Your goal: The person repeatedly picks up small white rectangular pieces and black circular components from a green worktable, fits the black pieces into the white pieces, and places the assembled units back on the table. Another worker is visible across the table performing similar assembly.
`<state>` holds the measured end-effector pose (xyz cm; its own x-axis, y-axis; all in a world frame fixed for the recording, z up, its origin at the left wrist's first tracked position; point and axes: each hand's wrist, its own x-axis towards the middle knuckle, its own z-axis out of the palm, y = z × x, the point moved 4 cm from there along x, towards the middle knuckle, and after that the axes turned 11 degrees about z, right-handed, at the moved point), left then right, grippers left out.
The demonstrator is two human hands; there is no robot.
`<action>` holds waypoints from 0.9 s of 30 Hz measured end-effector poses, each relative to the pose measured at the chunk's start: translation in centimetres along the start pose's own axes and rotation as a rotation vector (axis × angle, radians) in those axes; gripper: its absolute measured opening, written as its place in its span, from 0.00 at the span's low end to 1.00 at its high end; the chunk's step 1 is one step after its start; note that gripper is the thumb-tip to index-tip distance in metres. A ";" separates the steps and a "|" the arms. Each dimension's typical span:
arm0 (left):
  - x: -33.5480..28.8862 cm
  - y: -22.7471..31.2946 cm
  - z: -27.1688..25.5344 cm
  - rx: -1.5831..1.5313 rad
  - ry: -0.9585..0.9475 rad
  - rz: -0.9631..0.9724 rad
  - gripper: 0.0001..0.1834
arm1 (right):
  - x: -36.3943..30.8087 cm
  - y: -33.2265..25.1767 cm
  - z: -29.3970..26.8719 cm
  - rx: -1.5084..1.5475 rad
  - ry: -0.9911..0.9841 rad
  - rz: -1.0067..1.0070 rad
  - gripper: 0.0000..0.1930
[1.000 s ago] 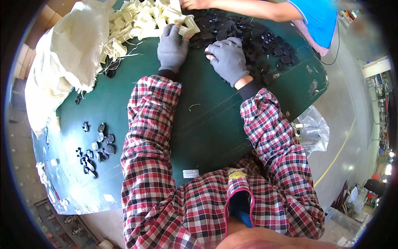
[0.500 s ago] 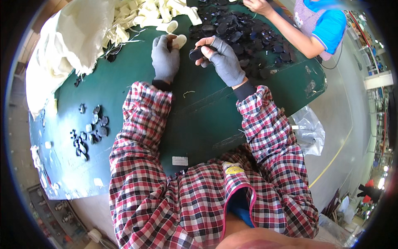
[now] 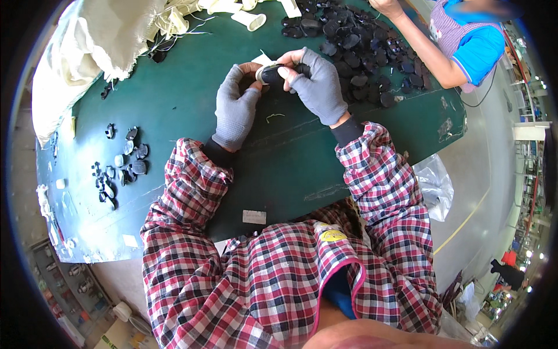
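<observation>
My left hand [image 3: 235, 116], in a grey fingerless glove, pinches a cream plastic piece [image 3: 263, 59] with a rounded end. My right hand [image 3: 319, 90], gloved the same way, grips a black oval piece [image 3: 271, 75] between thumb and fingers. The two pieces meet between my hands, the black one against the cream one's rounded end. My fingertips hide part of where they touch, so I cannot tell how far one sits in the other. Just beyond lies a loose cream piece [image 3: 250, 21] with an open oval end. A heap of black oval pieces [image 3: 354, 55] spreads beyond my right hand.
A white sack [image 3: 70, 70] stands at the far left of the green table [image 3: 279, 157]. Several small black parts [image 3: 131, 160] lie at the left. Across the heap, a co-worker's arm [image 3: 427, 52] reaches in. A clear plastic bag [image 3: 435, 189] hangs by the right edge.
My hands have come together, bringing the black piece against the cream piece. The left hand has turned toward the right one. The whole view has shifted slightly.
</observation>
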<state>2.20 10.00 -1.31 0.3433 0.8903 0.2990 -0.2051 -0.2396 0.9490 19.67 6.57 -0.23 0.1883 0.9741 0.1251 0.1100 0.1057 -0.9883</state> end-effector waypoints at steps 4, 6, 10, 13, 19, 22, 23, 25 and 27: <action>0.1 0.4 0.1 -0.115 -0.017 -0.098 0.13 | -0.4 -1.1 0.2 -0.076 -0.002 -0.031 0.06; 0.1 0.6 0.4 -0.045 0.011 -0.064 0.13 | -0.5 -1.5 0.1 -0.131 -0.007 -0.058 0.07; 0.1 0.7 0.6 -0.026 0.053 -0.040 0.11 | -0.8 -2.4 0.1 -0.274 0.009 -0.237 0.07; 0.1 0.8 0.4 -0.038 0.044 -0.080 0.10 | -0.9 -2.4 0.3 -0.288 0.039 -0.315 0.07; 0.3 1.0 0.4 -0.071 0.045 -0.116 0.08 | -1.0 -0.9 0.4 0.033 -0.073 0.163 0.10; 0.3 1.0 0.6 0.005 0.045 -0.081 0.08 | -1.1 -1.5 0.3 0.034 -0.116 0.271 0.10; 0.3 0.9 0.6 -0.007 0.045 -0.082 0.08 | -1.0 -1.6 0.4 0.027 -0.105 0.305 0.09; 0.4 0.9 0.4 -0.024 0.042 -0.082 0.08 | -1.0 -1.5 0.4 0.009 -0.100 0.329 0.09; 0.2 1.1 0.4 0.035 0.025 -0.086 0.08 | -0.9 -1.1 0.2 -0.022 -0.112 0.310 0.09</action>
<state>2.41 9.79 -0.13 0.3356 0.9173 0.2143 -0.1433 -0.1752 0.9741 19.23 5.64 0.71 0.1080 0.9752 -0.1933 0.0854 -0.2028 -0.9755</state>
